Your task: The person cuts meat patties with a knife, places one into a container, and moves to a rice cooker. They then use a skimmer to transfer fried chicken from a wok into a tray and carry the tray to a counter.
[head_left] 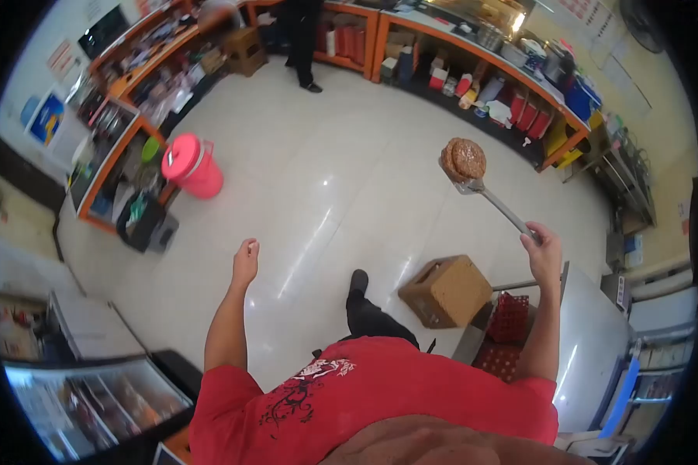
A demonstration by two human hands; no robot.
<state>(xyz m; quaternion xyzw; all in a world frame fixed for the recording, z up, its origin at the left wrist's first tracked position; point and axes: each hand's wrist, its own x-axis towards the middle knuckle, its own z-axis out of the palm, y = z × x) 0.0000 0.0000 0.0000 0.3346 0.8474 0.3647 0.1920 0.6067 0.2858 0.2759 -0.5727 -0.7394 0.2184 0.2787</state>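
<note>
My right hand [544,253] grips the handle of a metal spatula [506,209], held out ahead and to the right. On the spatula's blade rest browned round patties [467,159], at least two, one overlapping the other. My left hand [245,265] hangs out over the floor on the left, its fingers curled in; it touches nothing that I can see.
A brown crate [446,293] stands on the floor by my right side, next to a steel counter [589,356] and a red basket [509,318]. A pink drum-shaped cooler [198,170] and a black bin [149,225] are at left. Another person's legs [302,46] show near the far orange shelves [473,85].
</note>
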